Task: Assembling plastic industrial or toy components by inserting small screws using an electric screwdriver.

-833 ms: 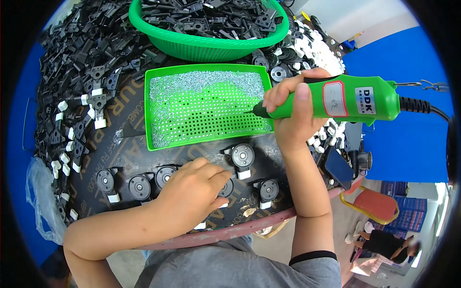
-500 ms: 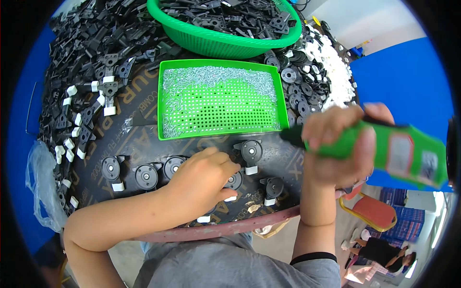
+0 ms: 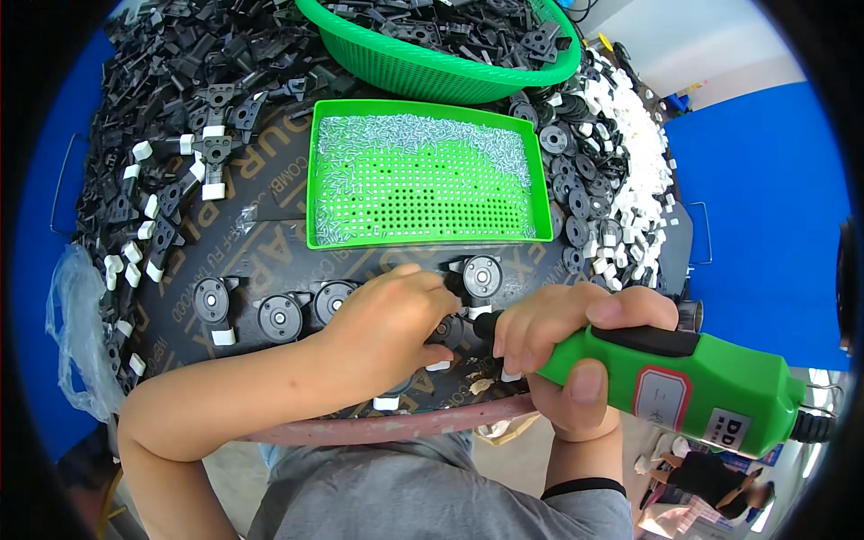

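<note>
My right hand (image 3: 562,346) is wrapped round a green electric screwdriver (image 3: 742,382). The tool lies nearly level, and its dark nose reaches the black wheel part (image 3: 447,330) under my left hand (image 3: 391,319). Thumb and fingers of that hand are closed about the part, holding it down on the table; a white block shows at its lower end. My fingers and the nose hide the bit's tip. Similar black wheel parts with white ends lie around, such as one (image 3: 280,318) to the left and another (image 3: 482,276) just beyond.
Past my hands stands a green perforated tray (image 3: 317,193) with small silvery screws. A green basket (image 3: 423,76) of black parts is behind it. Loose black pieces (image 3: 171,63) are heaped at far left, with black discs (image 3: 576,202) and white blocks (image 3: 643,153) on the right.
My right hand has brought the screwdriver down and to the left, its nose now at the wheel part. My left hand keeps its hold; the whole view has shifted slightly.
</note>
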A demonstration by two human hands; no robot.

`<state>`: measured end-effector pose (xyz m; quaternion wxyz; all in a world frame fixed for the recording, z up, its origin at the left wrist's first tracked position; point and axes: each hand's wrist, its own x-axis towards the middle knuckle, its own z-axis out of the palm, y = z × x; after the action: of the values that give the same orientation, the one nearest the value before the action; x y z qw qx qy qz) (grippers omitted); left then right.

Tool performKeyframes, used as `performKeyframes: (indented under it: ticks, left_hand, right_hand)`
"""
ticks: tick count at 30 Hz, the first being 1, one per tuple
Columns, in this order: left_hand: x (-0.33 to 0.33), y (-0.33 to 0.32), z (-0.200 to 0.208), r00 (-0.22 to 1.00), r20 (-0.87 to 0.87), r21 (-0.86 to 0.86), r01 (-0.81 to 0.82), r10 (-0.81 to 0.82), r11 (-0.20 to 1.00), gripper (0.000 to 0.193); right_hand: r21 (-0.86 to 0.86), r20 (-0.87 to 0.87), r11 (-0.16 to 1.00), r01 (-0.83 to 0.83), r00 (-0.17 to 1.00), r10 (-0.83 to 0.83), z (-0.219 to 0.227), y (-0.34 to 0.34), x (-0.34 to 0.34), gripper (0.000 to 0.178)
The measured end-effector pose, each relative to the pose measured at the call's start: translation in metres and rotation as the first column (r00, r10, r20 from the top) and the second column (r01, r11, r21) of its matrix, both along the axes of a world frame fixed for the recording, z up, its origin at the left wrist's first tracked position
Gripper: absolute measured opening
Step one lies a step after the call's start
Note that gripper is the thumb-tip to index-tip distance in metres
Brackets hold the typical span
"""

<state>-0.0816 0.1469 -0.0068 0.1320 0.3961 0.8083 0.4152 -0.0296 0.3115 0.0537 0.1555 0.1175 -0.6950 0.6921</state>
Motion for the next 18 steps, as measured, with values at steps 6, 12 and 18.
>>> performKeyframes:
  ticks: [6, 12, 18]
  left_hand:
    - [-0.001, -0.002, 0.000, 1.000, 0.006, -0.014, 0.009, -0.009, 1.000, 0.039]
    - [-0.002, 0.000, -0.002, 1.000, 0.002, -0.004, 0.019, -0.019, 1.000, 0.037]
    - [-0.002, -0.001, -0.003, 1.000, 0.005, -0.016, 0.010, -0.010, 1.000, 0.034]
  right_hand:
    - [-0.002, -0.058, 0.995, -0.097, 0.994, 0.097, -0.005, 0.005, -0.005, 0.044]
    - [0.158, -0.081, 0.936, -0.315, 0.940, 0.330, 0.001, 0.014, -0.015, 0.042]
    - [0.156, -0.019, 0.926, -0.343, 0.937, 0.350, 0.003, 0.010, -0.018, 0.041]
